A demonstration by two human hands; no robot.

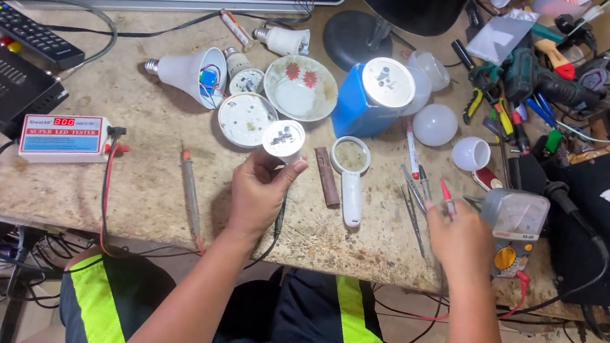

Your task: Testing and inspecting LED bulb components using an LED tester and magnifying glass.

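A white magnifying glass (351,177) and a brown strip (327,177) lie just right of the held part. A patterned bowl (301,87) and a round white disc (246,118) sit just beyond it. Far left rest a small tester box (66,137) and a black remote (22,30).

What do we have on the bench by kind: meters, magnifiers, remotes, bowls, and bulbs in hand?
Meters: 2, the LED tester box and the analog multimeter
Magnifying glass: 1
Remote control: 1
Flowered bowl: 1
Held items: 1, the bulb in the left hand
Total: 6
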